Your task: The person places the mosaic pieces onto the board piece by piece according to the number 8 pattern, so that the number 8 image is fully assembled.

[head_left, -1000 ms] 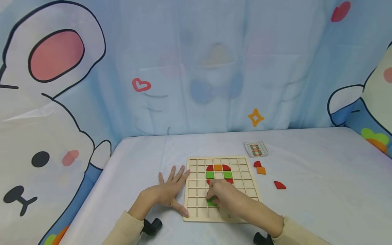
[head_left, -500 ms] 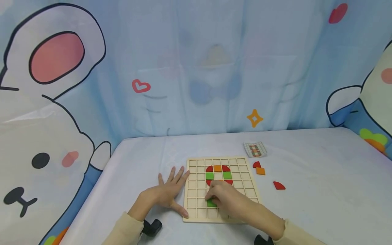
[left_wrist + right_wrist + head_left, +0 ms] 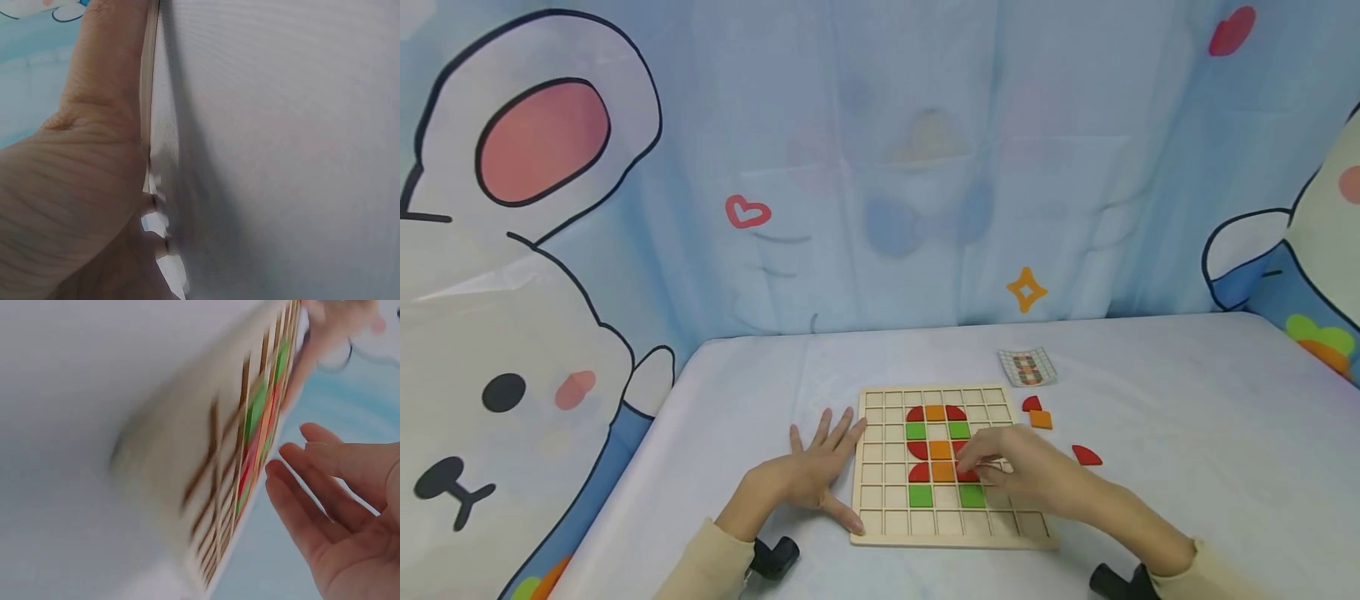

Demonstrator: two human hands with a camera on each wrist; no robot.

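Observation:
A pale wooden grid board [image 3: 880, 527] lies on the table in the head view, with red quarter-round tiles, orange squares and green squares set in its middle cells. My left hand [image 3: 808, 471] lies spread along the board's left edge, its thumb and fingertips touching the rim. Above the right half of the board hovers my right hand [image 3: 1026, 467], fingers loosely bent and partly covering red tiles on the right of the pattern. In the right wrist view nothing is seen between that hand's fingers [image 3: 287, 506]. One green square [image 3: 972, 497] sits low in the pattern.
Right of the board lie a loose red tile [image 3: 1032, 403], an orange square [image 3: 1041, 419] touching it, and a red quarter-round tile [image 3: 1086, 455]. A pattern card [image 3: 1027, 367] lies behind them. A printed blue curtain [image 3: 925, 250] hangs behind the white table.
My right hand has moved right from the lower middle of the board, and its fingers have loosened. Orange, red and green tiles beneath it have come into view. The left hand stays put.

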